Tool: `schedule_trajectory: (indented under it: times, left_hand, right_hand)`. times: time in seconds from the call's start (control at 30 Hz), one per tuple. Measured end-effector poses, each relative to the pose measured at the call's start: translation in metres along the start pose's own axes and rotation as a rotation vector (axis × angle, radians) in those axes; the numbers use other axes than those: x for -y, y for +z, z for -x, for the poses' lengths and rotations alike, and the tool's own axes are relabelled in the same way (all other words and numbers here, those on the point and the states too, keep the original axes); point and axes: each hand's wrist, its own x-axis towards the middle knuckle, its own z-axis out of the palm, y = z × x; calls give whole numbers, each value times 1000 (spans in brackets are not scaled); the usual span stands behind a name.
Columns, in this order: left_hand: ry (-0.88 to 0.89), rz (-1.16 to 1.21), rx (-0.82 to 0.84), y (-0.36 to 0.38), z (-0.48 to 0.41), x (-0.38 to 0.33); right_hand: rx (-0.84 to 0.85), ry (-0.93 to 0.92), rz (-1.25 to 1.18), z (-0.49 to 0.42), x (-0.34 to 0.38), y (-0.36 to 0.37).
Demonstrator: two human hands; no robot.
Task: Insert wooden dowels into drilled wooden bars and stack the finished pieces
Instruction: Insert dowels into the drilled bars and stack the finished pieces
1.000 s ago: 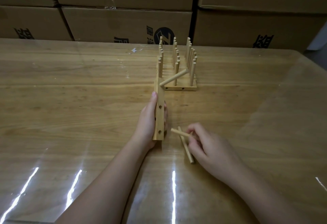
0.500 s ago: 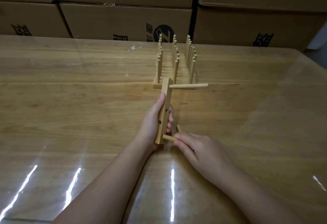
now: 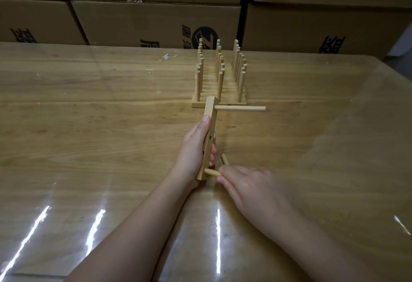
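Dowel going into a drilled bar on the desk [image 3: 89, 125]

Cardboard boxes [image 3: 156, 21] back the desk; finished pieces [image 3: 219, 85] stand stacked mid-desk. The left hand [image 3: 196, 154] wraps the bar [image 3: 208, 139], its far dowel [image 3: 240, 108] jutting right. The right hand [image 3: 252, 188] fingers [image 3: 225, 171] pinch a dowel [image 3: 211, 172] at the near hole; a spare dowel [image 3: 224, 159] lies beside.

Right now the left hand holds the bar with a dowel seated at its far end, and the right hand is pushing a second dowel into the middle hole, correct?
Not quite. The head view shows the right hand pushing the second dowel into the near-end hole of the bar, not the middle. The left hand and far dowel are as stated.
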Motion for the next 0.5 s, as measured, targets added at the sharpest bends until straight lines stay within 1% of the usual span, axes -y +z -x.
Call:
schedule_trajectory:
  times: [0.13, 0.2, 0.33, 0.43, 0.5]
  left_hand:
    - [44, -49, -10, 5, 1, -2]
    - [54, -59, -18, 6, 2, -2]
    - [74, -101, -27, 7, 3, -2]
    - [92, -140, -33, 9, 4, -3]
    - [97, -151, -36, 10, 4, -3]
  right_hand:
    - [-65, 25, 121, 1, 2, -3]
    - [-73, 11, 131, 2, 2, -4]
    - [-32, 13, 64, 3, 2, -3]
    - [62, 10, -19, 2, 0, 0]
    - [85, 18, -79, 3, -4, 3]
